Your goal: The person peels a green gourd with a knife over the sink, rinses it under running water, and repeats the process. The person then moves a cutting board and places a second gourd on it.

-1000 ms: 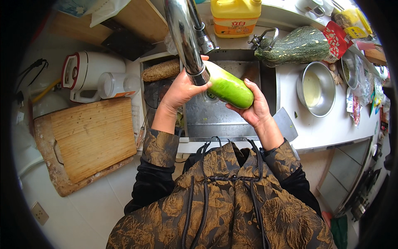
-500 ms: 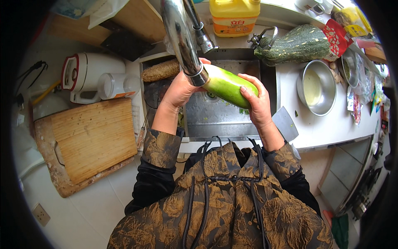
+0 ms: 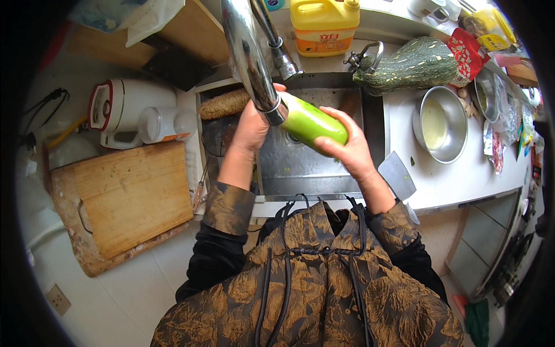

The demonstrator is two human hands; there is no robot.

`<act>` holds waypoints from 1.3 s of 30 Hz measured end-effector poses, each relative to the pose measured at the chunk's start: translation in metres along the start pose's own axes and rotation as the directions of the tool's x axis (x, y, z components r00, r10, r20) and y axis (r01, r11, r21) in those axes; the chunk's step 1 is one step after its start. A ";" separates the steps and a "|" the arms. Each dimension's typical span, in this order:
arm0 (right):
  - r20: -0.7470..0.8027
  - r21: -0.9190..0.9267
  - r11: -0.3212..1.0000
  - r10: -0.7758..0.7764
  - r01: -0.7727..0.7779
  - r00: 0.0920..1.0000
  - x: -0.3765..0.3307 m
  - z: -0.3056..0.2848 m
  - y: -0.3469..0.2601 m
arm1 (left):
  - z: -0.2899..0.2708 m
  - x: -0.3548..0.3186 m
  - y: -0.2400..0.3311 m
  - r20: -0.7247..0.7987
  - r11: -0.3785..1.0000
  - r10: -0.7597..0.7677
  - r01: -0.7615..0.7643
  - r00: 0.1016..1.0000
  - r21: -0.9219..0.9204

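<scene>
Kitchen counter, white, seen from above; a steel sink (image 3: 324, 173) is set into it, with a chrome faucet (image 3: 248, 63) arching over the basin. Left of the sink, two wooden cutting boards are stacked, the upper cutting board (image 3: 130, 196) lying on a larger, worn one (image 3: 81, 254). Behind them a white electric kettle (image 3: 124, 110) is seen on its side. One loofah scrubber (image 3: 225, 103) lies at the sink's back left corner. One yellow jug (image 3: 326, 26) stands behind the sink. One dark green striped squash (image 3: 413, 65) lies on the right counter, with one steel bowl (image 3: 444, 124) just in front of it and one cleaver blade (image 3: 398, 175) at the counter edge by the sink.

One peeled pale green gourd (image 3: 312, 122) is held over the basin, tilted, its upper end right under the faucet outlet. The left hand (image 3: 251, 127) is wrapped around that upper end, partly hidden behind the spout. The right hand (image 3: 350, 147) is closed around the lower end, fingers curled over the top, thumb underneath. Both hands are in contact with the gourd; neither is open. Water flow cannot be told.
</scene>
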State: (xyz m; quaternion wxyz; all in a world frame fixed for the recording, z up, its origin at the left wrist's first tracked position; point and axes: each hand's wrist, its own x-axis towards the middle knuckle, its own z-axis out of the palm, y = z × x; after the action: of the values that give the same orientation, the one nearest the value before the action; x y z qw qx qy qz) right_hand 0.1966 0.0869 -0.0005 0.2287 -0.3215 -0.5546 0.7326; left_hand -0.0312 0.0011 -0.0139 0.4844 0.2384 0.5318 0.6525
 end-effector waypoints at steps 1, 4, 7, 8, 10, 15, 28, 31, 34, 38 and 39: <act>0.012 -0.198 0.972 -0.127 0.127 0.992 -0.001 0.007 0.000 | 0.008 0.004 -0.015 -0.110 0.994 0.107 -0.103 0.988 0.043; 0.109 -0.672 0.618 -0.462 0.407 0.880 -0.006 0.025 0.000 | 0.033 0.012 -0.052 -0.538 0.960 -0.050 -0.107 0.841 -0.257; 0.107 -0.776 0.453 -0.591 0.438 0.800 -0.006 0.033 0.002 | 0.051 0.009 -0.063 -0.539 0.969 -0.042 -0.098 0.841 -0.229; 0.114 -0.768 0.471 -0.568 0.435 0.815 -0.006 0.032 0.002 | 0.055 0.007 -0.061 -0.525 0.980 -0.024 -0.084 0.851 -0.181; 0.081 -0.738 0.523 -0.558 0.426 0.826 -0.007 0.029 0.001 | 0.058 0.010 -0.053 -0.536 0.995 0.068 -0.097 0.841 -0.026; 0.076 -0.682 0.591 -0.529 0.431 0.845 -0.020 0.020 -0.006 | 0.028 0.019 -0.031 -0.172 0.889 -0.138 0.045 0.975 -0.455; 0.143 -0.801 0.364 -0.654 0.475 0.743 -0.027 0.003 0.005 | 0.043 0.006 0.006 -0.009 0.994 -0.071 0.071 0.997 0.087; 0.149 -0.811 0.342 -0.663 0.474 0.734 -0.027 0.001 0.006 | 0.038 0.004 0.014 0.105 0.968 -0.181 0.196 0.978 -0.156; 0.163 -0.816 0.332 -0.652 0.473 0.740 -0.027 0.001 0.006 | 0.033 0.005 0.014 0.148 0.950 -0.206 0.234 0.967 -0.208; 0.151 -0.815 0.347 -0.646 0.464 0.748 -0.028 0.002 0.005 | 0.029 0.007 0.013 0.187 0.938 -0.195 0.239 0.963 -0.251; 0.146 -0.814 0.351 -0.647 0.462 0.748 -0.028 0.002 0.005 | 0.029 0.007 0.013 0.177 0.945 -0.181 0.221 0.967 -0.241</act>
State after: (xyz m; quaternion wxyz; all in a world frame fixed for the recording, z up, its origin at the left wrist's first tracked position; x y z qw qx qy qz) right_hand 0.2144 0.0648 0.0011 0.3448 -0.2523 -0.8734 0.2338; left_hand -0.0147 0.0215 0.0062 0.6147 0.1668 0.4251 0.6432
